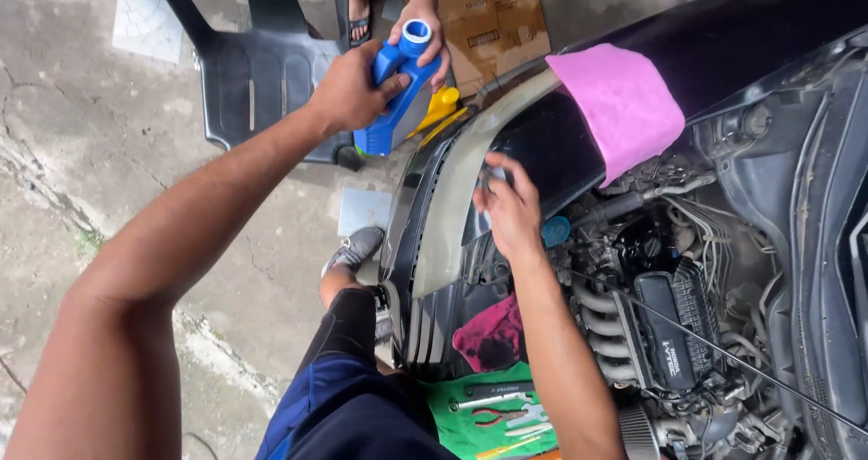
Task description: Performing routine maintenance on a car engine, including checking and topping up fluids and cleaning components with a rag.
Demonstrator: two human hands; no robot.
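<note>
Both my arms are bare from shoulder to wrist, with no sleeve, watch or band on either. My left hand (348, 89) and my right hand (511, 211) are ungloved and carry no rings. Below my right hand, I wear dark navy shorts (348, 406) with a black panel along the outer leg. Further out, under my left hand, a grey laced sneaker (357, 247) covers my foot.

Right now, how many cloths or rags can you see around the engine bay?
3. A pink cloth draped over the fender edge, a dark magenta rag on the front below the right hand, and a green cloth under the tools. Others may be hidden.
</note>
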